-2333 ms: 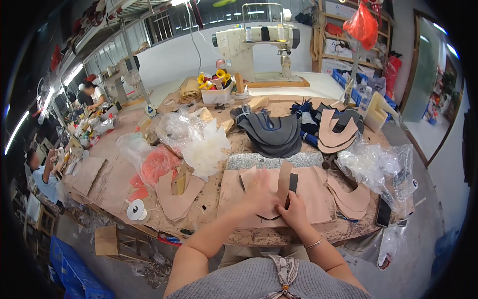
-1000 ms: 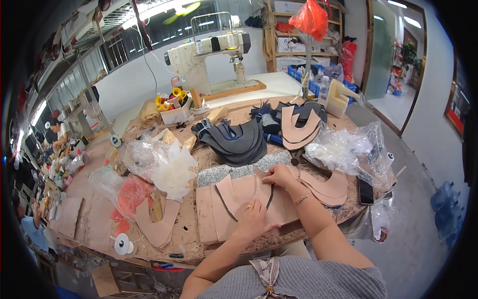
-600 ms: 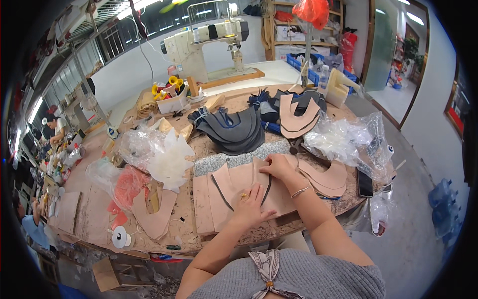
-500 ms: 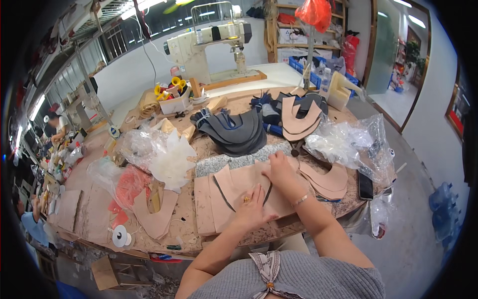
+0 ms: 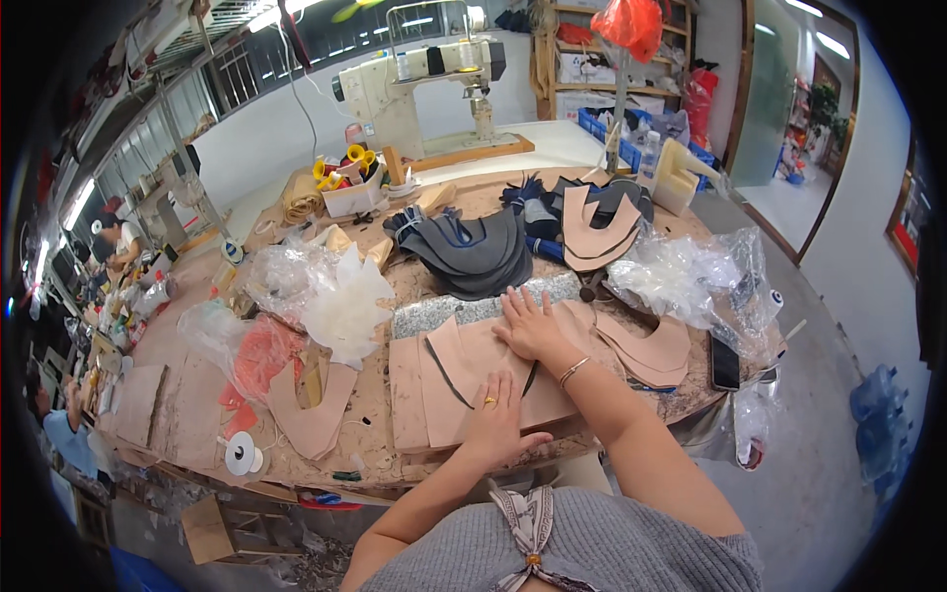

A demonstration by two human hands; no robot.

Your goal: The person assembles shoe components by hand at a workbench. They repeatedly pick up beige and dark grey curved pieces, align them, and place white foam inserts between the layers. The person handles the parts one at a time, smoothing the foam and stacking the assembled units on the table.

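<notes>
One tan board [image 5: 138, 405] lies at the left end of the tabletop [image 5: 378, 434]. One white thread spool [image 5: 240, 454] sits by the front edge, and just behind it is red plastic [image 5: 264, 357]. One tan U-shaped cutout [image 5: 314, 426] lies next, near that edge. Farther back are one white scalloped sheet [image 5: 343, 314] and, toward the back edge, one white box [image 5: 352, 202] holding yellow cones, at least two.

At the middle of the front edge, stacked tan sheets [image 5: 407, 395] carry one dark-edged tan piece [image 5: 452, 357]. The left hand [image 5: 496, 419] lies flat on this piece, fingers extended, thumb apart, gripping nothing. Behind it rests one pile of dark grey U-shaped pieces [image 5: 473, 259], too overlapped to count. The right hand [image 5: 531, 331] is palm down with fingers spread and loose, fingertips at the grey speckled slab [image 5: 424, 318]; what its palm covers is hidden.

Two tan U-shaped pieces [image 5: 584, 259] lie toward the back edge. Overlapping tan cutouts [image 5: 656, 360], at least two, and one phone [image 5: 725, 363] lie by the front right corner.
</notes>
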